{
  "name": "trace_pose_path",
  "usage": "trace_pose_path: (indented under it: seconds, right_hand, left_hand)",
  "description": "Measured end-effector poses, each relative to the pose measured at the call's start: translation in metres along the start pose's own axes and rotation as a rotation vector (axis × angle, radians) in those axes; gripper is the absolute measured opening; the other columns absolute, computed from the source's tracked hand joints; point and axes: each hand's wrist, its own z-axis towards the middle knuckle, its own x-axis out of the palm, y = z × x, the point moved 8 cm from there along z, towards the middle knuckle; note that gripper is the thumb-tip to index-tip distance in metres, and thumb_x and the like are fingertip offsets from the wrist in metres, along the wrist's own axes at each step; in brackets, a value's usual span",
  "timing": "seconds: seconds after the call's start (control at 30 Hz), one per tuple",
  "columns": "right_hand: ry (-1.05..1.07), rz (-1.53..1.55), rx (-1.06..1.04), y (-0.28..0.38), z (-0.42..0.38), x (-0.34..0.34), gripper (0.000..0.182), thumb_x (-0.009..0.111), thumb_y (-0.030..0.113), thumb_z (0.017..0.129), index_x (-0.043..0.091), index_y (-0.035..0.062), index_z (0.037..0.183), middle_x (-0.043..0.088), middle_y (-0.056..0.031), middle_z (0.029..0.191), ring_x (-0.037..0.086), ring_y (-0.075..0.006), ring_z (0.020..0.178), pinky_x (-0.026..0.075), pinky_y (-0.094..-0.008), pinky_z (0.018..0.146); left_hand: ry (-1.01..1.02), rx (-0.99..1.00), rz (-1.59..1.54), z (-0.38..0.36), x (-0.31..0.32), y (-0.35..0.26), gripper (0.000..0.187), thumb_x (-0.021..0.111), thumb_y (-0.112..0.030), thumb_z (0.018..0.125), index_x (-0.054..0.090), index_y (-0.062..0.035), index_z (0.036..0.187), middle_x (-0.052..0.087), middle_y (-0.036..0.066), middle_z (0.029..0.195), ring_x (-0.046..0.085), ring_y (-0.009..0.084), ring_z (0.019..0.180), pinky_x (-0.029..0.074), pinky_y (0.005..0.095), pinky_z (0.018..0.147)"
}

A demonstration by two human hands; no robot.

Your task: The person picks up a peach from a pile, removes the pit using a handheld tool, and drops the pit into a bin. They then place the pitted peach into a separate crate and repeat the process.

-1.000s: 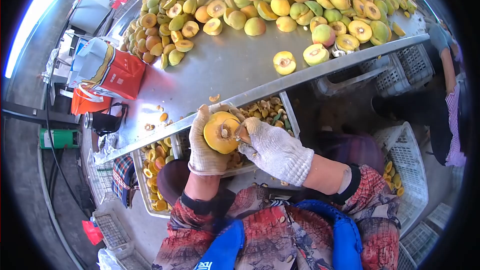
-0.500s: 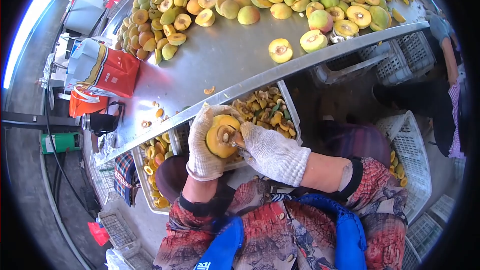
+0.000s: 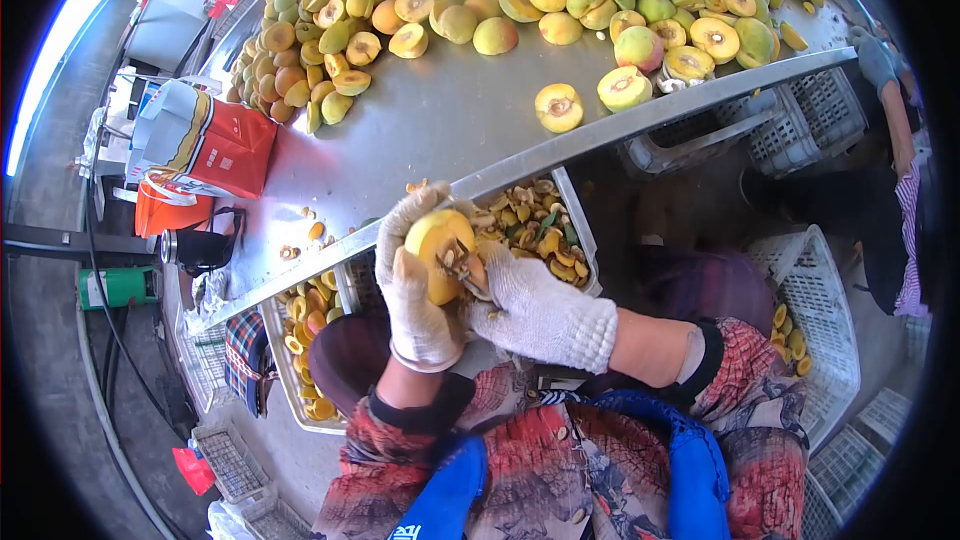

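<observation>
My left hand [image 3: 418,305], in a white knit glove, is wrapped round a yellow peach half [image 3: 428,240], its cut face and brown pit cavity turned to the right. My right hand [image 3: 550,312], gloved the same way, is closed on a small pitting knife [image 3: 478,282]. Its short metal blade is at the pit cavity, and the handle is hidden in the glove. Both hands are above a crate of peach scraps [image 3: 535,225], just in front of the table edge.
Many peach halves [image 3: 495,37] are heaped on the metal table [image 3: 430,110]. A red bag [image 3: 235,145] and a dark flask [image 3: 195,245] stand at its left. A crate of cut peaches [image 3: 305,340] is below left, a white basket [image 3: 825,340] right. Another person's gloved hand [image 3: 875,58] is far right.
The peach half has tilted in my left hand, with its cut face now turned more to the right. My left fingers have shifted around it, and the blade is still at the pit.
</observation>
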Motion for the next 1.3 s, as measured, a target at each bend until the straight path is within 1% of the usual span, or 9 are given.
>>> trace_pose_path:
  seconds: [0.17,0.2,0.5,0.8,0.9,1.0,1.1,1.17,1.3]
  right_hand:
    - [0.135,-0.056,0.065,-0.006,-0.004,0.012,0.038,0.057,0.023,0.086,0.049,-0.0011,0.114,0.057,-0.0289,0.096,0.059,-0.0458,0.086,0.049,-0.0496,0.072]
    - [0.179,0.062,0.207,-0.012,-0.006,0.013,0.040,0.058,0.024,0.087,0.048,-0.0020,0.115,0.057,-0.0294,0.099,0.058,-0.0462,0.089,0.049,-0.0489,0.075]
    - [0.231,0.128,0.155,-0.005,-0.012,0.017,0.044,0.061,0.028,0.086,0.047,-0.0025,0.115,0.057,-0.0291,0.102,0.057,-0.0458,0.095,0.049,-0.0476,0.079]
    - [0.296,0.260,0.146,-0.009,-0.015,0.027,0.042,0.059,0.023,0.086,0.044,-0.0016,0.116,0.055,-0.0284,0.103,0.056,-0.0469,0.094,0.048,-0.0491,0.078]
    - [0.178,0.080,0.148,-0.009,-0.012,0.018,0.042,0.058,0.022,0.086,0.044,-0.0011,0.117,0.055,-0.0280,0.104,0.057,-0.0466,0.094,0.049,-0.0489,0.078]
    - [0.219,0.086,0.184,-0.015,-0.012,0.024,0.044,0.059,0.022,0.085,0.044,-0.0015,0.119,0.055,-0.0279,0.105,0.057,-0.0461,0.094,0.049,-0.0483,0.078]
    - [0.177,0.102,0.126,-0.016,-0.009,0.025,0.044,0.060,0.021,0.085,0.043,-0.0015,0.120,0.055,-0.0284,0.106,0.057,-0.0466,0.094,0.049,-0.0481,0.079]
    - [0.281,0.313,0.247,-0.017,-0.012,0.028,0.045,0.060,0.021,0.085,0.043,-0.0015,0.120,0.055,-0.0277,0.107,0.057,-0.0455,0.096,0.049,-0.0465,0.080]
    - [0.268,0.383,0.248,-0.016,-0.012,0.028,0.036,0.058,0.022,0.087,0.047,0.0007,0.113,0.061,-0.0180,0.083,0.065,-0.0303,0.078,0.053,-0.0400,0.068]
  left_hand:
    - [-0.010,-0.288,0.013,-0.001,-0.020,0.022,0.050,0.058,-0.041,0.087,0.053,-0.0002,0.116,0.059,0.016,0.106,0.061,0.0269,0.096,0.052,0.0390,0.084]
    - [-0.002,-0.342,0.019,-0.001,-0.022,0.025,0.049,0.058,-0.040,0.087,0.054,0.0005,0.114,0.060,0.016,0.104,0.062,0.0268,0.093,0.053,0.0389,0.083]
    - [0.139,-0.320,0.350,0.003,-0.020,0.010,0.048,0.061,-0.032,0.080,0.057,0.0057,0.109,0.063,0.016,0.099,0.065,0.0249,0.088,0.053,0.0353,0.081]
    - [0.136,-0.238,0.349,0.003,-0.015,0.007,0.048,0.062,-0.032,0.079,0.058,0.0061,0.108,0.063,0.017,0.099,0.064,0.0248,0.088,0.053,0.0347,0.080]
    - [0.148,-0.190,0.400,0.006,-0.012,0.005,0.048,0.062,-0.032,0.080,0.057,0.0058,0.109,0.063,0.016,0.100,0.064,0.0246,0.089,0.052,0.0352,0.081]
    - [0.090,-0.340,0.263,0.003,-0.016,0.014,0.048,0.063,-0.032,0.080,0.057,0.0057,0.110,0.063,0.016,0.101,0.063,0.0243,0.090,0.051,0.0348,0.082]
    - [0.091,-0.270,0.341,0.004,-0.019,0.012,0.048,0.063,-0.032,0.080,0.057,0.0053,0.110,0.063,0.016,0.101,0.062,0.0238,0.091,0.050,0.0345,0.083]
    - [0.098,-0.204,0.380,0.003,-0.019,0.008,0.047,0.062,-0.032,0.081,0.057,0.0050,0.110,0.063,0.016,0.101,0.062,0.0236,0.091,0.050,0.0345,0.084]
    - [0.114,-0.209,0.419,0.004,-0.016,0.005,0.046,0.062,-0.031,0.082,0.057,0.0047,0.111,0.062,0.017,0.101,0.062,0.0234,0.091,0.051,0.0346,0.083]
